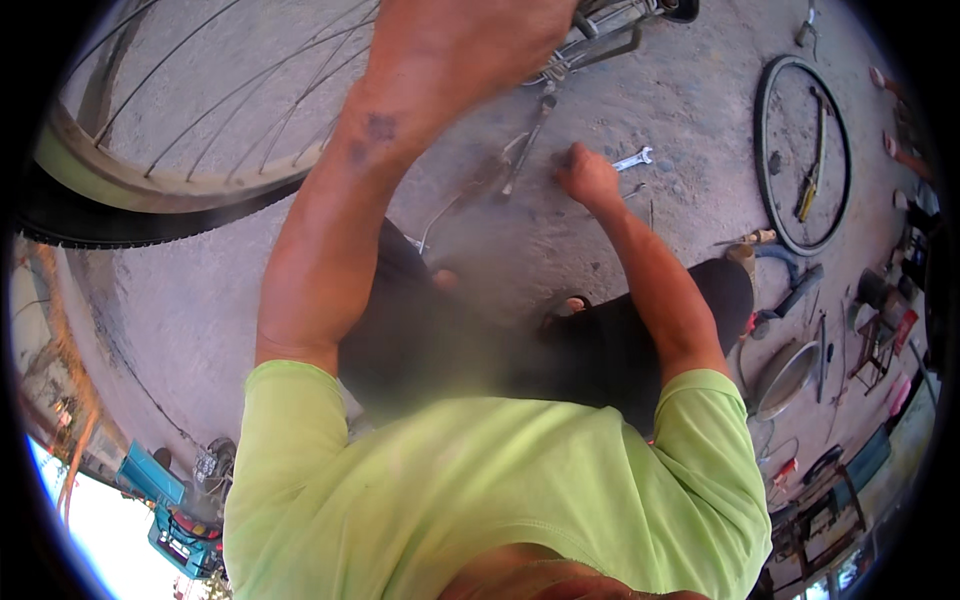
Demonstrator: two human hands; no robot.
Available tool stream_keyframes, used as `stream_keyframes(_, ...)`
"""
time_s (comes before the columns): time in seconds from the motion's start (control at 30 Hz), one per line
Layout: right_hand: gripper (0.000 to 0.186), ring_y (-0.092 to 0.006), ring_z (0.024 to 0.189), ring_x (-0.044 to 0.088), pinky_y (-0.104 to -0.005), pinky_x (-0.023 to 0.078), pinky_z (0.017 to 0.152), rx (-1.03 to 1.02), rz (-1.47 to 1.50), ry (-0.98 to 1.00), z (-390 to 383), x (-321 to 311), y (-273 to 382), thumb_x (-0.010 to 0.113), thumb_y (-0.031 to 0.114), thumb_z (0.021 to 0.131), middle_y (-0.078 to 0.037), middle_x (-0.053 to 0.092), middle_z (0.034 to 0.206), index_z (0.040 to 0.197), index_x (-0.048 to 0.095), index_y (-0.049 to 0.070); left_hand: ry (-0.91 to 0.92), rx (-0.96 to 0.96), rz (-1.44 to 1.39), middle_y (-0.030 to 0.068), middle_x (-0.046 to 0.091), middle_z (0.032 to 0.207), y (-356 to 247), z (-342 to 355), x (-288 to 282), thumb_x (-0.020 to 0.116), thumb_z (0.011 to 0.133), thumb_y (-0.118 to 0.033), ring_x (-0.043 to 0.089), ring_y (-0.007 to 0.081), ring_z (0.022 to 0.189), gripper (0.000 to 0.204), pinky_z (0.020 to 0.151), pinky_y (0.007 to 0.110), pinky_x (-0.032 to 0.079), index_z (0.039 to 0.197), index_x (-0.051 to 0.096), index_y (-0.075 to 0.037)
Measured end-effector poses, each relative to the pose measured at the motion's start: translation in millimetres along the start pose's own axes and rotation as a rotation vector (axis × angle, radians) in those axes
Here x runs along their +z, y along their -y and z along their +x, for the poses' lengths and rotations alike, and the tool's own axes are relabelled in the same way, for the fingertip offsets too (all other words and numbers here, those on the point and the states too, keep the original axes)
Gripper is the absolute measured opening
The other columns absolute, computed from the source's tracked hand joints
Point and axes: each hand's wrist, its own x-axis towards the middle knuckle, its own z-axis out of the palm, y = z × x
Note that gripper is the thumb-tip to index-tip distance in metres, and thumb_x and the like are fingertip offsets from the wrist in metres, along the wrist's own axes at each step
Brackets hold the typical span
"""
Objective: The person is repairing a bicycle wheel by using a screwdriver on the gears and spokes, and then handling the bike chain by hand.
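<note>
My left hand reaches to the top edge beside metal bicycle parts; its fingers lie out of sight. At the upper left stands a bicycle wheel with a pale rim, thin spokes and a black tyre. My right hand is closed low over the ground, right of centre. Whatever its fingers hold, if anything, cannot be made out. A silver open-ended wrench shows just past that hand; whether they touch is unclear. Left of the hand, a thin metal rod-like tool lies on the ground.
A loose tyre lies at the right, around a yellow-handled screwdriver and a long-handled tool. Nearer are a metal basin and assorted tools. Teal boxes stand at the lower left. Other people's feet show at the right edge.
</note>
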Motion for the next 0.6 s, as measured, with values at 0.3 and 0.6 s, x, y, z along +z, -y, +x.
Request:
stream_keyframes(0.3,0.026,-0.0423,0.091,0.066,-0.0520,0.053,0.077,-0.108,0.101,-0.227,11.2,22.6,-5.0,0.064,0.027,0.087,-0.020,0.066,0.098,0.101,0.059,0.007,-0.034,0.079,0.078,0.0215,0.070,0.085,18.2,2.5,5.7,0.062,0.091,-0.011,0.070,0.0300,0.074,0.026,0.069,0.038,0.053,0.114,0.066,0.003)
stream_keyframes(0.6,0.020,-0.0451,0.091,0.064,-0.0528,0.051,0.079,-0.128,0.174,-0.215,20.8,35.0,-4.0,0.064,0.017,0.081,-0.024,0.065,0.096,0.095,0.060,0.004,0.034,-0.134,0.036,0.0233,0.071,0.091,-6.5,5.1,-0.3,0.063,0.091,-0.011,0.071,0.0336,0.082,0.031,0.073,0.040,0.055,0.120,0.064,0.002)
